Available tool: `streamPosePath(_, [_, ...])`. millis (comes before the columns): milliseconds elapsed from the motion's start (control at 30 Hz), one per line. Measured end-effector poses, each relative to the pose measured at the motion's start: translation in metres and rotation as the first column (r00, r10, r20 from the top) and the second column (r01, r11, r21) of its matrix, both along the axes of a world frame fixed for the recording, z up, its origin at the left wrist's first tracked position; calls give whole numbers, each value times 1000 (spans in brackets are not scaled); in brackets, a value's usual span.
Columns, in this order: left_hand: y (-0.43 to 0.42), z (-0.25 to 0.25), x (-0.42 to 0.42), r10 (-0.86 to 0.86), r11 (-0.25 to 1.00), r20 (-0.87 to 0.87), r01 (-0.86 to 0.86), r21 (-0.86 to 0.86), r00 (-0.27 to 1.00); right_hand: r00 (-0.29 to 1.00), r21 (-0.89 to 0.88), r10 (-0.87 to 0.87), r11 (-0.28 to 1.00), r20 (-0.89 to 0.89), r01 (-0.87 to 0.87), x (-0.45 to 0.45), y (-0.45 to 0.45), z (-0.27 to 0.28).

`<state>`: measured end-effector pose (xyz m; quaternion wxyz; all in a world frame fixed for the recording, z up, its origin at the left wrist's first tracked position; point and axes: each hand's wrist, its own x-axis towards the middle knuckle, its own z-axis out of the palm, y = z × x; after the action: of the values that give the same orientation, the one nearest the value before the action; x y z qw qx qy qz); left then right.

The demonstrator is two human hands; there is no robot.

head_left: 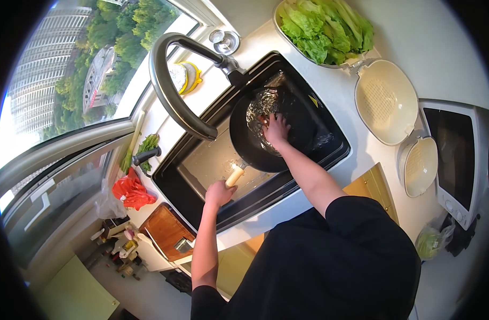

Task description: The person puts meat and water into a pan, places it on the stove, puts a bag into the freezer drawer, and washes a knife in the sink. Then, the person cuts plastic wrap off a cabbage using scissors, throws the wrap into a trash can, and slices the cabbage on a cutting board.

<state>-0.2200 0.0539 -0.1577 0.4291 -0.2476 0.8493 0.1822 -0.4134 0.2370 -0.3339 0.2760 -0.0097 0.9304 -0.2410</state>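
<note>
While its pale handle (235, 177) points back toward the person's left side, the round black pan (244, 125) lies in the sink (338, 141), with water pooled and glinting inside. The long axis runs slantwise, from the handle at near left to the pan's round body at far right. The left hand (219, 194) is closed around the handle's end, so the body of the pan lies ahead of that hand and to its right.

The right hand (277, 131) is the nearer one to the pan's middle: it reaches inside, fingers spread and bent down into the wet part, beside a small reddish-brown thing (263, 119). Whether the fingers clamp on that thing, I cannot tell.

Just left of the pan, the curved tap (167, 88) hangs its spout over the sink. On the surface (362, 152) around it, a cream strainer (386, 101) sits to the right, leafy greens (327, 29) at the far side, and a wooden board (167, 229) at left.
</note>
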Motion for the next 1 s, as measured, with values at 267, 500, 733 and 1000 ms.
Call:
streamPosePath(267, [26, -18, -19, 156, 986, 23, -158, 58, 987, 989, -11, 59, 998, -138, -61, 18, 3, 4])
streamPosePath(500, [37, -55, 5, 123, 992, -140, -124, -3, 982, 945, 61, 316, 948, -85, -312, 31, 15, 29])
streamPosePath(733, [11, -109, 34, 184, 977, -187, -158, 146, 965, 949, -235, 111, 954, -296, -185, -7, 66, 67])
streamPosePath(1000, [1, -125, 38, 183, 969, -154, -152, 193, 971, 958, 75, 33, 997, -284, -12, -43, 127, 73])
